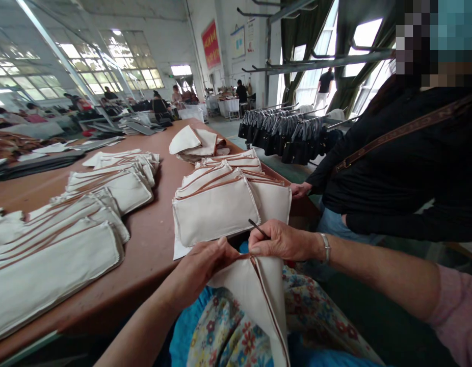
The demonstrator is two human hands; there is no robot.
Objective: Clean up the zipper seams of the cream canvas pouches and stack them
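A cream fabric pouch piece (239,280) with brown trim hangs over my lap, below the table edge. My left hand (209,262) pinches its upper corner by the brown edging. Close beside it, my right hand (284,240) is closed around a thin dark stick-like tool (259,228), whose exact kind I cannot make out. The right thumb and fingertips also meet the piece's top edge. Just beyond my hands, a stack of similar cream pieces (216,214) lies on the table.
The brown-covered table (155,244) bears further overlapping rows of cream pieces (63,250) on the left and a folded pile (193,140) behind. A person in black (389,153) stands at the right, one hand at the table edge. Dark bags (285,135) hang from a rack.
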